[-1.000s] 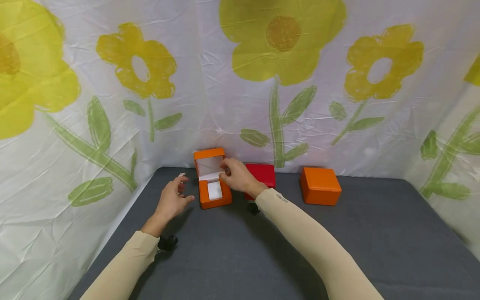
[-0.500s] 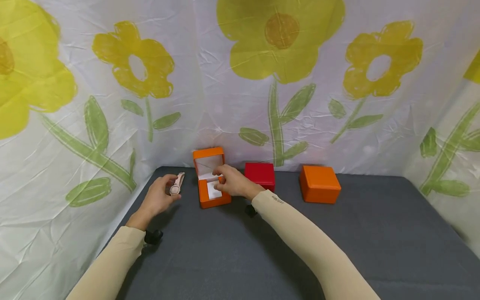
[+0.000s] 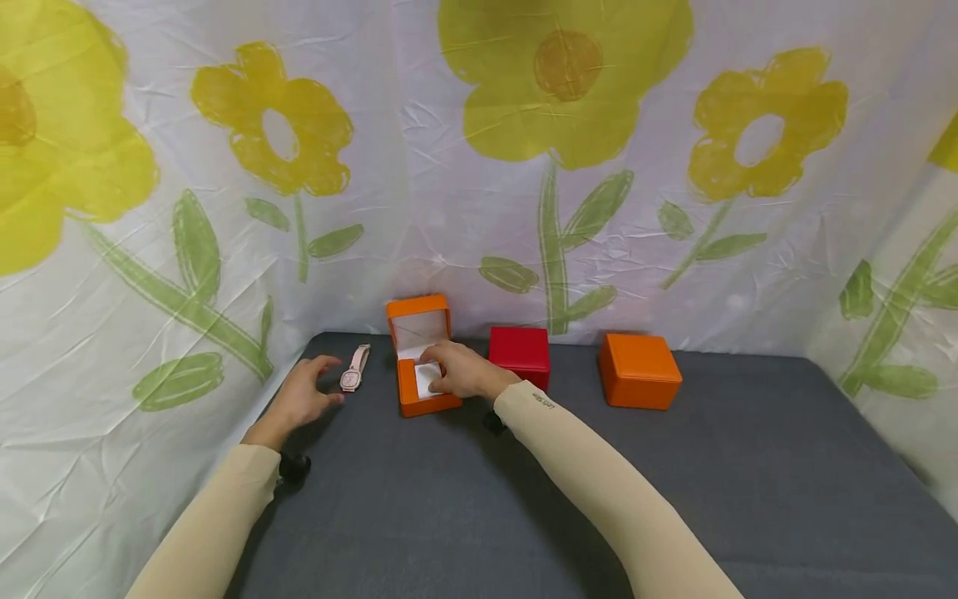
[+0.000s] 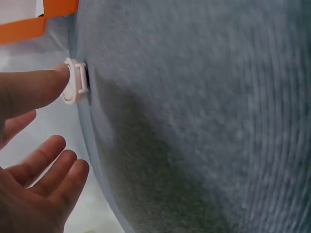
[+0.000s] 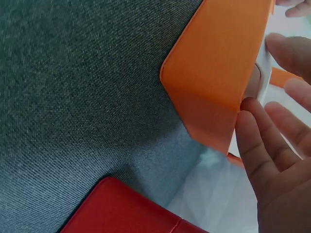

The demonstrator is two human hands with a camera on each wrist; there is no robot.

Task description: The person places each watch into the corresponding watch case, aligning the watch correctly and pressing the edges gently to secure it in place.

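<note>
A pink-strapped wristwatch point(image 3: 351, 379) lies on the dark grey table. My left hand point(image 3: 299, 395) hovers beside it, fingers spread, holding nothing; in the left wrist view the thumb overlaps the watch point(image 4: 81, 81) and I cannot tell whether they touch. To the right stands an orange watch box point(image 3: 407, 391) with its lid raised against the back, white inside. My right hand point(image 3: 466, 372) reaches into it, thumb and fingers pinching the white cushion point(image 3: 423, 382). In the right wrist view they sit at the cushion's ends by the orange box point(image 5: 214, 63) wall.
A closed red box point(image 3: 521, 347) stands right of the open one, partly behind my right forearm. Farther right is a closed orange box point(image 3: 641, 372). A white curtain point(image 3: 419, 166) with yellow flowers hangs behind the table point(image 3: 711, 474).
My left hand has drawn back to the left and uncovered the watch on the table. My right hand has moved from the raised lid's edge down to the white cushion.
</note>
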